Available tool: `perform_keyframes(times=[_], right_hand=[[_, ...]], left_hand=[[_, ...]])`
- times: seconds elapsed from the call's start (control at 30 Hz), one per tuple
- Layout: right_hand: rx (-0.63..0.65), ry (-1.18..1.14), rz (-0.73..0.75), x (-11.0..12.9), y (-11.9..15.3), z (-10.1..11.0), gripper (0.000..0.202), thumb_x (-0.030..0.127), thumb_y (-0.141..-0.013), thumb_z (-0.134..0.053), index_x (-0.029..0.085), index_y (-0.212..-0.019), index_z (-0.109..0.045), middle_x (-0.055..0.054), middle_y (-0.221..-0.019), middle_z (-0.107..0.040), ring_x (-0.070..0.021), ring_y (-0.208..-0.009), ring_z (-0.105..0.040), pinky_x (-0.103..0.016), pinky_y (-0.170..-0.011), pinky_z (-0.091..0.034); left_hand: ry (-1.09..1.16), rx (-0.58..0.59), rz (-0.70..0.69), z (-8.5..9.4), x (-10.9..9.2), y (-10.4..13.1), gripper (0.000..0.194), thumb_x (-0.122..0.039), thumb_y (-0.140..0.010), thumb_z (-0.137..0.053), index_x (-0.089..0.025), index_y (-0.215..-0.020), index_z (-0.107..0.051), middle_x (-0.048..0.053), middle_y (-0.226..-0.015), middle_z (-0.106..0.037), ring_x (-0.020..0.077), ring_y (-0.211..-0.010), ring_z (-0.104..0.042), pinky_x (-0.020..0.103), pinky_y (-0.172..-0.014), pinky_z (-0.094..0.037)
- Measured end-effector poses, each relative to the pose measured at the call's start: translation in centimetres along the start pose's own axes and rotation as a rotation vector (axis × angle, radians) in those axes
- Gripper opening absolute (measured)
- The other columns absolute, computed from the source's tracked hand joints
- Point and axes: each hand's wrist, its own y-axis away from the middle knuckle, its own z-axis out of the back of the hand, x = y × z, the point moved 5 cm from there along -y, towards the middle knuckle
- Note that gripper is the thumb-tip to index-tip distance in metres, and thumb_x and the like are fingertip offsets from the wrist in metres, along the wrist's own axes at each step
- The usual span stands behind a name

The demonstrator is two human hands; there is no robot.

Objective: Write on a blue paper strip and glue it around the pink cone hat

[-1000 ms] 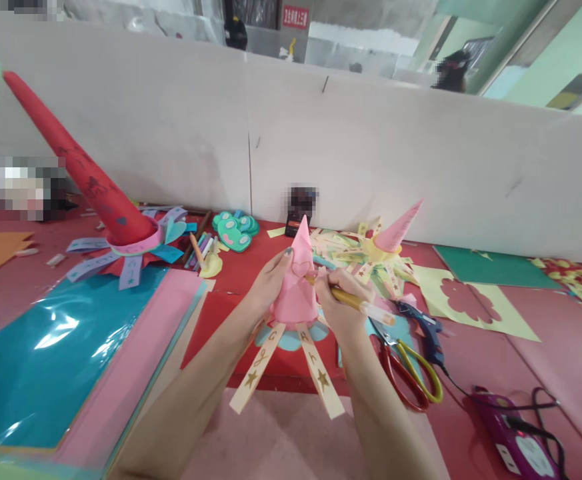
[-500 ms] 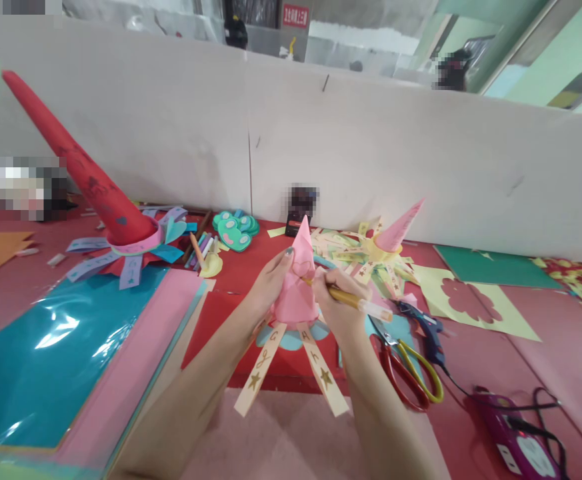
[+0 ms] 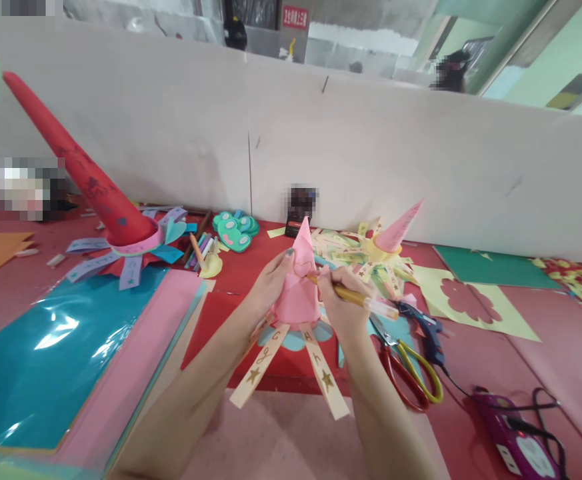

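In front of me stands a pink paper cone hat (image 3: 297, 301) with a heart outline drawn on its side. Cream paper strips (image 3: 259, 365) with gold letters and stars hang from its base, above blue paper petals (image 3: 291, 339). My left hand (image 3: 272, 281) grips the cone's left side. A gold marker pen (image 3: 349, 294) is held in my right hand (image 3: 343, 298), its tip at the heart. The cone's far side is hidden.
Scissors (image 3: 405, 357), a blue glue gun (image 3: 425, 331) and a purple power strip (image 3: 518, 437) with cables lie right. A red cone hat (image 3: 88, 170) leans left behind wrapped blue paper (image 3: 65, 360). Another pink cone (image 3: 401, 229) and a phone (image 3: 298, 225) sit behind, before a white partition (image 3: 171, 127).
The pen tip has shifted slightly right along the heart, and my right hand with it. The cone has turned a little, its front strips spreading slightly.
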Motion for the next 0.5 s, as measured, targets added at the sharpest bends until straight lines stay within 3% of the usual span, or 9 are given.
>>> perform_keyframes(times=[0.3, 0.5], right_hand=[[-0.022, -0.010, -0.021, -0.2, 0.0, 0.1, 0.037, 0.015, -0.076, -0.055, 0.019, -0.048, -0.032, 0.009, -0.043, -0.028, -0.0045, -0.040, -0.026, -0.020, -0.040, -0.028], [-0.020, -0.033, -0.093, -1.2, 0.4, 0.1, 0.036, 0.021, -0.078, -0.058, 0.020, -0.051, -0.033, 0.008, -0.044, -0.036, -0.0051, -0.040, -0.031, -0.021, -0.042, -0.031]], left_hand=[[0.004, 0.012, -0.003, 0.1, 0.3, -0.1, 0.041, -0.056, -0.073, -0.057, -0.019, -0.088, -0.066, 0.006, -0.095, -0.070, 0.0231, -0.096, -0.062, 0.034, -0.088, -0.046], [0.017, 0.016, 0.001, 0.0, 0.3, -0.1, 0.039, -0.055, -0.074, -0.058, -0.020, -0.088, -0.067, 0.005, -0.095, -0.070, 0.0233, -0.097, -0.062, 0.034, -0.089, -0.046]])
